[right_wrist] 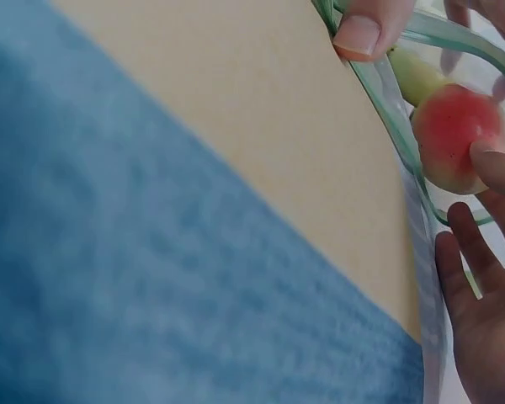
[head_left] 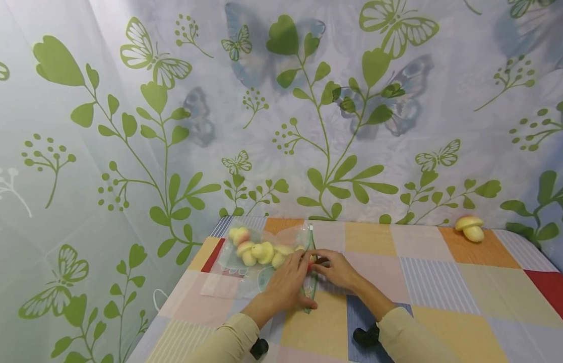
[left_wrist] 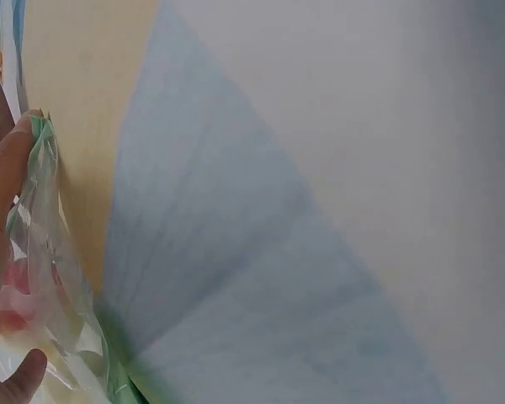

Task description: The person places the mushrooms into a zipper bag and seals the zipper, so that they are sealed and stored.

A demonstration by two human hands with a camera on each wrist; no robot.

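Note:
A clear zip bag with a green seal lies on the table, several yellow toy mushrooms inside it. My left hand holds the bag at its mouth, the thumb on the green seal and other fingers showing through the plastic. At the same opening, my right hand holds a red-and-yellow toy mushroom, with a fingertip over its red cap. In the left wrist view, a finger reaches up to the green seal.
Another toy mushroom lies at the back right of the table. A patchwork-patterned cloth covers the tabletop. Behind it hangs a curtain with leaves and butterflies. Dark straps show below the wrists.

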